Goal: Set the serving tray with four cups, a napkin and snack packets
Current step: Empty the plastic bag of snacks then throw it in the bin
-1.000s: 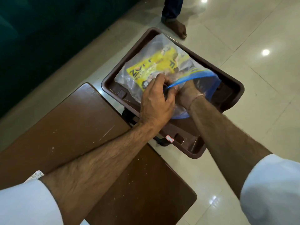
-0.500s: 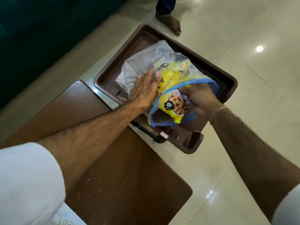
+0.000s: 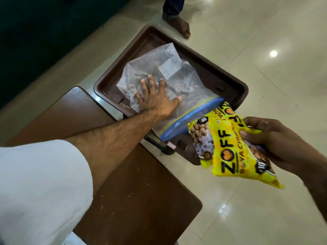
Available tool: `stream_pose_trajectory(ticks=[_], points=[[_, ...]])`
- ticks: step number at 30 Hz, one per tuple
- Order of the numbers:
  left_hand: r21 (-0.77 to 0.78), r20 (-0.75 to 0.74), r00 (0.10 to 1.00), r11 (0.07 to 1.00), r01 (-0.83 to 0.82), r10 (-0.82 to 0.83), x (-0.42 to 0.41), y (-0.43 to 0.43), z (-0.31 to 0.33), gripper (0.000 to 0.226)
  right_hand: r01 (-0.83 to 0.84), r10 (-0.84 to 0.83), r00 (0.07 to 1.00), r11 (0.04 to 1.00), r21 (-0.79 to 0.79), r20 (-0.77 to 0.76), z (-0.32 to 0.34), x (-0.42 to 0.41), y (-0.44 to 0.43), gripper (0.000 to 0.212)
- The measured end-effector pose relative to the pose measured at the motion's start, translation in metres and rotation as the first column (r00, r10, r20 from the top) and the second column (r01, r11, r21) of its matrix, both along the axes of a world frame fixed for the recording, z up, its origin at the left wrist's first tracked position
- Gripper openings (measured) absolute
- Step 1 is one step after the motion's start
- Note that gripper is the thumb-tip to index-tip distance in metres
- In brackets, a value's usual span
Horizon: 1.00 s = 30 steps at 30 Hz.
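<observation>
Far left, the brown worktop (image 3: 123, 183) is bare apart from crumbs, your left sleeve (image 3: 40, 188) crossing over it; your left hand (image 3: 157, 98) lies flat with fingers spread on the clear zip bag (image 3: 169, 75), pressing it down inside the brown serving tray (image 3: 235, 89), grip apart and closed on nothing; the bag looks thin, limp and slick, so it will likely slide and crumple under a pull unless the palm pins it; its blue zip edge (image 3: 191, 119) faces you and hangs over the tray's near side; to the right, your right hand (image 3: 276, 144) has its grip clamped on the yellow snack packets (image 3: 231, 151), thumb on top, fingers under, held in the air just beside the tray's near corner and clear of the bag mouth; at least two packets overlap, exact count unclear; expect them light, puffy and crinkly with glossy film that slips, contents probably crushable; pinch the flat sealed edges rather than the bellies; no cups or napkin visible; a bare foot (image 3: 178, 25) stands on the floor beyond the tray.
</observation>
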<state>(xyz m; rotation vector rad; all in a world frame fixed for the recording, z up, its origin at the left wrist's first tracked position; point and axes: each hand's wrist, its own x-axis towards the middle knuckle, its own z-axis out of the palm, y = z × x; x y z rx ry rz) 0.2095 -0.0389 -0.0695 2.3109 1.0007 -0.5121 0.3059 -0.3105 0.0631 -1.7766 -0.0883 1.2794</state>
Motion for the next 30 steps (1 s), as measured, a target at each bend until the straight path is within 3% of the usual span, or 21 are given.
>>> stream_pose_trajectory(ticks=[3, 5, 7, 10, 12, 14, 16, 19, 24, 25, 27, 28, 29, 30], points=[[0.12, 0.099, 0.991, 0.988, -0.097, 0.086, -0.002, -0.004, 0.012, 0.08, 0.065, -0.064, 0.997, 0.997, 0.047, -0.038, 0.014, 0.01, -0.022, 0.029], [0.298, 0.288, 0.948, 0.929, -0.221, 0.133, -0.007, 0.009, 0.023, 0.064, 0.145, -0.141, 0.989, 0.986, 0.089, -0.045, 0.019, 0.017, -0.029, 0.03], [0.415, 0.348, 0.923, 0.856, -0.309, 0.165, -0.011, 0.038, 0.028, 0.067, 0.212, -0.211, 0.977, 0.971, 0.109, -0.022, 0.019, 0.024, -0.027, 0.037], [0.403, 0.127, 0.958, 0.87, -0.285, 0.255, -0.019, 0.081, 0.035, 0.076, 0.276, -0.28, 0.96, 0.949, 0.155, 0.004, 0.009, 0.028, -0.006, 0.034], [0.404, 0.03, 0.974, 0.889, -0.216, 0.223, -0.026, 0.096, 0.042, 0.056, 0.307, -0.313, 0.95, 0.938, 0.162, 0.014, -0.002, 0.03, 0.013, 0.031], [0.32, 0.112, 0.974, 0.921, -0.223, 0.197, -0.041, 0.104, 0.055, 0.028, 0.344, -0.353, 0.936, 0.922, 0.177, 0.017, -0.016, 0.032, 0.035, 0.029], [0.085, 0.301, 0.895, 0.926, -0.369, 0.329, -0.062, 0.112, 0.072, 0.021, 0.356, -0.368, 0.929, 0.912, 0.204, 0.022, -0.029, 0.033, 0.058, 0.031], [-0.075, 0.469, 0.732, 0.848, -0.524, 0.494, -0.105, 0.124, 0.104, 0.018, 0.307, -0.324, 0.944, 0.928, 0.212, 0.053, -0.048, 0.03, 0.091, 0.036], [-0.279, 0.589, 0.599, 0.832, -0.479, 0.542, -0.185, 0.135, 0.145, 0.044, 0.336, -0.343, 0.936, 0.938, 0.088, 0.082, -0.089, 0.01, 0.131, 0.025], [-0.303, 0.589, 0.597, 0.833, -0.462, 0.545, -0.2, 0.138, 0.149, 0.047, 0.335, -0.339, 0.934, 0.941, 0.051, 0.11, -0.093, 0.005, 0.136, 0.023], [-0.27, 0.618, 0.625, 0.875, -0.402, 0.477, -0.222, 0.139, 0.163, 0.053, 0.306, -0.244, 0.897, 0.944, -0.121, 0.369, -0.094, 0.0, 0.141, 0.021], [-0.227, 0.64, 0.649, 0.908, -0.351, 0.411, -0.231, 0.137, 0.173, 0.052, 0.311, -0.144, 0.814, 0.926, -0.213, 0.562, -0.087, -0.002, 0.145, 0.03], [-0.187, 0.653, 0.672, 0.934, -0.305, 0.35, -0.238, 0.137, 0.182, 0.049, 0.322, -0.079, 0.676, 0.926, -0.198, 0.732, -0.077, -0.004, 0.151, 0.042], [-0.154, 0.657, 0.692, 0.952, -0.264, 0.298, -0.243, 0.136, 0.19, 0.047, 0.291, -0.091, 0.545, 0.953, -0.087, 0.834, -0.063, -0.008, 0.16, 0.052]])
